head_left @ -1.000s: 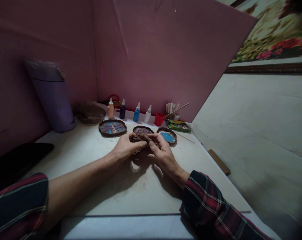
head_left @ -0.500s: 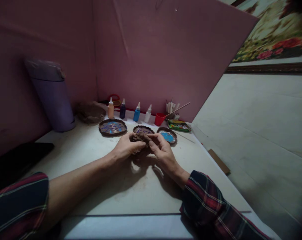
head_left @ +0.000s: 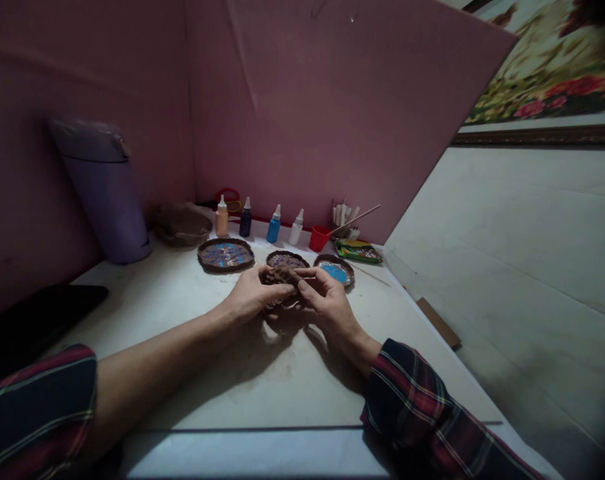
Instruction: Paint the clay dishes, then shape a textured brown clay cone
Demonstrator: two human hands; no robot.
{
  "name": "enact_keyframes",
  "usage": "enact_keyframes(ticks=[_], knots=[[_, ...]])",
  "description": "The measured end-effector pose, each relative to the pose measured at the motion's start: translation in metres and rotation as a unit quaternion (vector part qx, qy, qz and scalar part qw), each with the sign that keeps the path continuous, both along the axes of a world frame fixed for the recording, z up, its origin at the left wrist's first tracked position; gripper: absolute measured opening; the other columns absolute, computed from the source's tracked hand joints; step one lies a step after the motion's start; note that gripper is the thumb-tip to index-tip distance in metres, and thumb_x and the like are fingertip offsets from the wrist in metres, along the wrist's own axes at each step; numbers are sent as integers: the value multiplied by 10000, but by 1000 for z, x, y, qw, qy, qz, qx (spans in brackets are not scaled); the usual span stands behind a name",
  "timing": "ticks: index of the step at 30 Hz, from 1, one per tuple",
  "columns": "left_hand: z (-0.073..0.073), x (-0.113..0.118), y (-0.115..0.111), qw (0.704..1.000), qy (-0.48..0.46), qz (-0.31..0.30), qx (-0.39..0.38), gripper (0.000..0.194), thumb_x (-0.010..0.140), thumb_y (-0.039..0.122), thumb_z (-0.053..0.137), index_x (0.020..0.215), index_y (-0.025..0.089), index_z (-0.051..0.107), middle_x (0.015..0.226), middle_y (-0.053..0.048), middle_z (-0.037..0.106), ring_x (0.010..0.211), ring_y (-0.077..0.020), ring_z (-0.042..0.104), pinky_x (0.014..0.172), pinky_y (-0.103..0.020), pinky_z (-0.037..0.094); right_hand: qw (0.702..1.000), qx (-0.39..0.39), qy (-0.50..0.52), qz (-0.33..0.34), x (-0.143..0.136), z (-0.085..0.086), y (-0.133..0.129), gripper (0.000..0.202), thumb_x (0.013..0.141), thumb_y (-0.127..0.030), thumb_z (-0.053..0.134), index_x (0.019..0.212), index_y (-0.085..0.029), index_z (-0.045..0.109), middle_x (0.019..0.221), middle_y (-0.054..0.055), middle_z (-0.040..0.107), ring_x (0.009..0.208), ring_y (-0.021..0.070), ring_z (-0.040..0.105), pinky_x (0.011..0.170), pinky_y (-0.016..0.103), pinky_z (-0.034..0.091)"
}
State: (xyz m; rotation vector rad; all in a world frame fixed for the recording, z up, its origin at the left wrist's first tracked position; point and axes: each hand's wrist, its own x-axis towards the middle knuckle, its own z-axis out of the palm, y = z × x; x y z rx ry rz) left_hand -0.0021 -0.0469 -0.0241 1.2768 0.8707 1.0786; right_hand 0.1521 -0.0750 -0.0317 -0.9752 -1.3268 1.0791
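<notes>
Between both hands, raised a little over the white board, is a lump of brown clay [head_left: 282, 275] with a ridged, uneven surface. My left hand [head_left: 255, 292] grips its left side, thumb laid across the front. My right hand [head_left: 327, 297] pinches its right edge between thumb and fingers. Just behind the hands lie brown-rimmed clay dishes: one with purple and blue paint [head_left: 226, 255], a smaller purple-speckled one [head_left: 287, 259] partly covered by the clay, and one with a blue and white centre [head_left: 336, 272]. The fingertips under the clay are hidden.
Small paint bottles [head_left: 273, 225] line the back. A red cup [head_left: 320, 239] holding a stick stands beside a green packet [head_left: 358, 251]. At left are a purple tumbler [head_left: 105, 200], a bagged brown mass [head_left: 182, 225] and a dark flat object [head_left: 42, 313]. Pink panels enclose the back.
The clay has tilted slightly between my hands, and my right thumb has shifted a little along its edge. Everything else stays in place.
</notes>
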Motion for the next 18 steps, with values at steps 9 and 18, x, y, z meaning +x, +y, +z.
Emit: enact_keyframes(ticks=[9, 18], knots=[[6, 1, -6, 999, 49, 1, -4, 321, 557, 181, 741, 812, 149, 549, 637, 20, 599, 503, -126, 564, 426, -230, 436, 998, 33, -44, 2, 1, -4, 2, 300, 763, -400, 672, 971, -191, 615, 839, 35, 668, 728, 150, 621, 665, 276, 489], [12, 4, -7, 993, 102, 58, 25, 264, 533, 103, 642, 781, 143, 562, 616, 26, 586, 555, -122, 560, 469, -212, 405, 998, 32, -56, 15, -1, -1, -4, 290, 779, -387, 661, 982, -191, 600, 822, 24, 643, 707, 138, 601, 635, 265, 491]])
